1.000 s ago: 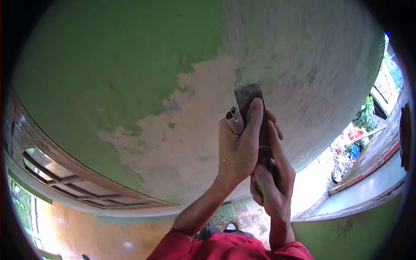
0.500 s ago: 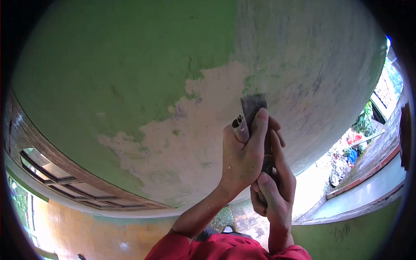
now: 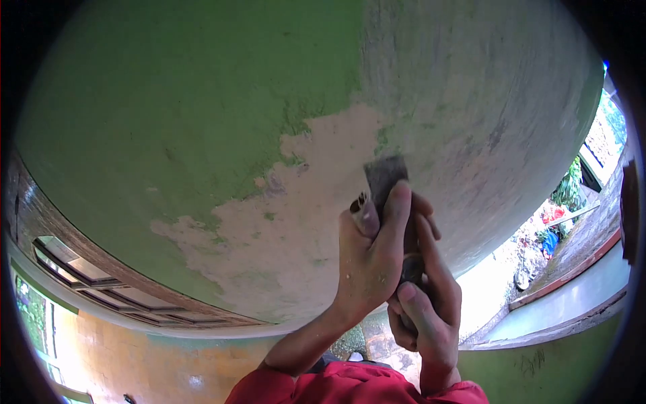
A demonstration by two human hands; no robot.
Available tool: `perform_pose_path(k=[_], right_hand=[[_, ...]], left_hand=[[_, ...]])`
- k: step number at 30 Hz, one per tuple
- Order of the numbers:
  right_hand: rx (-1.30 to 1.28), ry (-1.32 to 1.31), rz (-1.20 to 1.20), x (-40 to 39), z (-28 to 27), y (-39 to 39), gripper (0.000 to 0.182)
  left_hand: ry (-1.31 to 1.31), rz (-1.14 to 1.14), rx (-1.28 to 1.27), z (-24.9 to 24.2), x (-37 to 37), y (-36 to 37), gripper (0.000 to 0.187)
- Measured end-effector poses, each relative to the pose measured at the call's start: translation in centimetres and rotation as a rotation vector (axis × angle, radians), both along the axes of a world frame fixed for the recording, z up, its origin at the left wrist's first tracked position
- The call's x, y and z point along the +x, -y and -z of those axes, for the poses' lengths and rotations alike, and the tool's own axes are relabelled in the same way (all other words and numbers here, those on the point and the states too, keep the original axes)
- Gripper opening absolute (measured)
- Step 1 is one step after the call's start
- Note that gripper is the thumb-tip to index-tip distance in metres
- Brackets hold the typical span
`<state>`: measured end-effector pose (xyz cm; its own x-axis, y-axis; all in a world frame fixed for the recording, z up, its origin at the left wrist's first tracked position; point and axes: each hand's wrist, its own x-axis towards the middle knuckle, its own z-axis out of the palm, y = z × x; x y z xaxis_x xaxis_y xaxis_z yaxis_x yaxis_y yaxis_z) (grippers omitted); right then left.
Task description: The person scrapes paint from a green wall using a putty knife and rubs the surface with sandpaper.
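Both my hands are closed around one scraper. Its flat, dark metal blade (image 3: 386, 176) points up at the wall (image 3: 303, 168), where green paint gives way to a bare, pinkish-grey patch. My left hand (image 3: 369, 266) grips the upper part, thumb laid along the blade. A short greyish tube (image 3: 366, 217) with an open end sticks out of the same hand, beside the thumb; its lower part is hidden. Lower down, my right hand (image 3: 431, 313) wraps the scraper's handle, mostly covered by the fingers. Pale specks dot the back of my left hand.
A wooden window frame (image 3: 111, 286) lies along the wall's left edge. Orange-toned floor tiles (image 3: 168, 363) spread below. To the right are a bright opening with plants (image 3: 568, 188), some rubble (image 3: 528, 259) and a ledge with a red edge (image 3: 565, 269).
The scraper and both hands have moved slightly down and to the left along the wall. The grip of both hands stays the same.
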<state>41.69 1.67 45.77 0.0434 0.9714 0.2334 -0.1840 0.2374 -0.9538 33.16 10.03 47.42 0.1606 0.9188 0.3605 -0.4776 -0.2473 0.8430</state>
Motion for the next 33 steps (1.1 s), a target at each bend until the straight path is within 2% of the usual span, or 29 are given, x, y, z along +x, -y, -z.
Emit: perform_pose_path(k=[4,5,7,10,11,14,16,18,19,23,27,30,32,33], right_hand=[[0.07,-0.03,-0.098,0.4,-1.3,-1.0,0.073],[0.067,-0.034,-0.097,0.2,-1.2,-0.6,0.073],[-0.062,-0.043,-0.003,-0.2,-1.0,0.0,0.084],[-0.004,0.003,-0.02,0.2,-1.0,-0.6,0.083],[-0.106,-0.028,-0.113,1.0,-2.0,-0.5,0.083],[-0.04,-0.05,-0.043,0.4,-1.0,-0.6,0.084],[-0.011,-0.044,-0.038,0.6,-0.4,-0.8,0.083],[0.065,-0.011,-0.168,1.3,-0.6,-0.8,0.073],[0.077,0.013,-0.247,2.1,-0.7,-1.0,0.074],[0.041,0.008,-0.242,1.7,0.7,-0.9,0.071],[0.019,0.003,-0.257,1.5,-0.7,-1.0,0.071],[0.029,0.015,-0.251,1.4,0.0,-1.1,0.071],[-0.111,-0.057,-0.309,1.6,-0.9,-0.5,0.071],[-0.08,-0.05,-0.309,1.8,-0.9,-0.6,0.07]], left_hand=[[-0.009,-0.011,0.062,-0.9,-0.3,-0.4,0.036],[-0.011,-0.003,0.056,-1.1,-0.4,-0.2,0.035],[-0.01,0.0,0.064,-1.1,-0.6,-0.3,0.035],[0.004,0.02,0.03,-0.4,-0.6,-0.2,0.033],[0.038,0.008,0.064,-1.1,-0.5,-0.5,0.033],[0.031,-0.017,0.07,-0.5,-0.7,0.0,0.032],[-0.004,-0.029,0.057,-0.4,-0.8,-0.1,0.032],[0.02,-0.006,0.066,-0.5,-0.7,0.0,0.032],[0.019,-0.004,0.063,-0.5,-0.6,0.0,0.032],[-0.03,-0.069,0.049,-0.1,-0.6,0.2,0.034],[0.004,-0.093,0.057,-1.1,-0.7,0.1,0.034],[-0.069,-0.103,0.052,0.5,-0.9,0.1,0.035],[-0.065,-0.107,0.036,0.1,-0.9,0.3,0.035],[-0.064,-0.111,0.016,-0.1,-0.9,0.5,0.035]])
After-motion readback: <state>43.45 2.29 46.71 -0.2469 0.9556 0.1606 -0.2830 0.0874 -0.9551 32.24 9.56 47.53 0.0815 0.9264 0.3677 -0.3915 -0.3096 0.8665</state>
